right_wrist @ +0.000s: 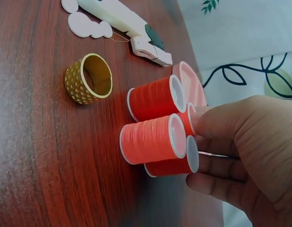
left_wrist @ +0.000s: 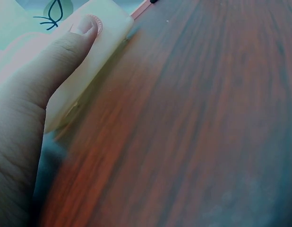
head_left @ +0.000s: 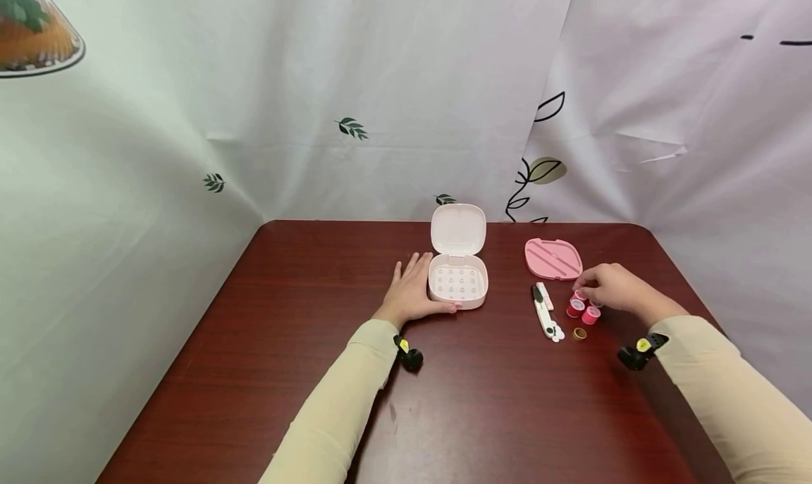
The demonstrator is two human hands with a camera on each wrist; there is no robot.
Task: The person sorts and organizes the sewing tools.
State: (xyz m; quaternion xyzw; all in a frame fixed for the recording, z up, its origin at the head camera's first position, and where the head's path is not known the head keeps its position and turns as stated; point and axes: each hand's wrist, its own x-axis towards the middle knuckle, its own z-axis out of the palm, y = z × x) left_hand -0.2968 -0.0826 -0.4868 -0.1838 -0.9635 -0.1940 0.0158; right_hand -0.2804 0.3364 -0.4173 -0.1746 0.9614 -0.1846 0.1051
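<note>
A small white box (head_left: pixel 456 301) stands with its lid (head_left: pixel 458 229) raised, rows of small pegs on the floor inside. My left hand (head_left: pixel 409 292) lies against its left side, fingers straight, thumb along the front at the round pink catch (left_wrist: pixel 97 26). At the right, my right hand (head_left: pixel 615 287) pinches a red thread spool (right_wrist: pixel 186 119) at the back of a cluster, partly hidden by its neighbours. Around it stand a dark red spool (right_wrist: pixel 153 98), a coral-pink spool (right_wrist: pixel 147 139) and another red spool (right_wrist: pixel 169 165), close by the fingers.
A gold dimpled thimble ring (right_wrist: pixel 84 82) lies in front of the spools. Left of them are a white-handled tool (head_left: pixel 544 316) with a dark part and a small pale clip (head_left: pixel 545 296). The pink divided tray (head_left: pixel 552 260) lies behind, near the table's (head_left: pixel 330 258) back edge and the cloth backdrop.
</note>
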